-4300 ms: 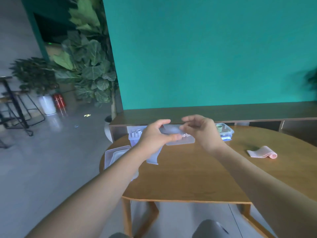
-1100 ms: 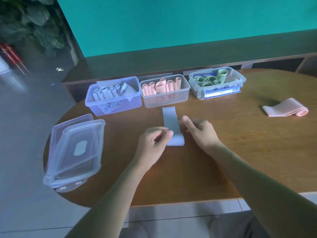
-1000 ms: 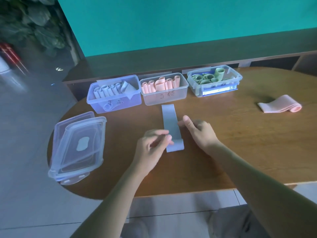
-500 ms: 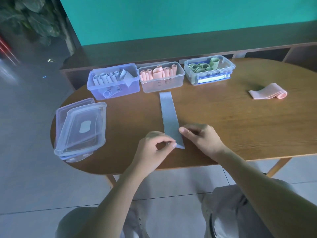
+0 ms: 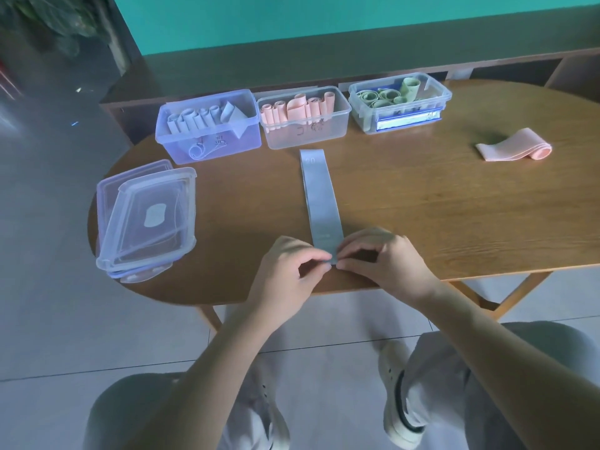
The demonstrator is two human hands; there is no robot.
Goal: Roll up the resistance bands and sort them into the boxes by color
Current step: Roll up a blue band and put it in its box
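At six o'clock on the oval wooden table (image 5: 422, 203), close to its near edge, the left hand (image 5: 285, 274) and the right hand (image 5: 386, 258) both pinch the near end of a blue-grey resistance band (image 5: 319, 203), fingers and thumbs curled onto its corners. The band lies flat and straight, running toward twelve o'clock, its far end stopping just short of the middle box. To start the roll well, it seems best to turn that near end over in a tight, even first fold, keep both side edges lined up, and push forward with equal pressure from each hand so the coil does not cone or wander. At twelve o'clock three open plastic boxes stand in a row: the blue-tinted box (image 5: 207, 147) at eleven holds pale blue-grey rolls, the clear box (image 5: 305, 134) in the middle holds pink rolls, and the clear box with a blue label (image 5: 402, 120) at one o'clock holds green rolls. By colour, this band looks bound for the eleven o'clock box. A pink band (image 5: 513, 149), only partly rolled, waits at two o'clock; stacked lids (image 5: 146, 219) lie at nine.
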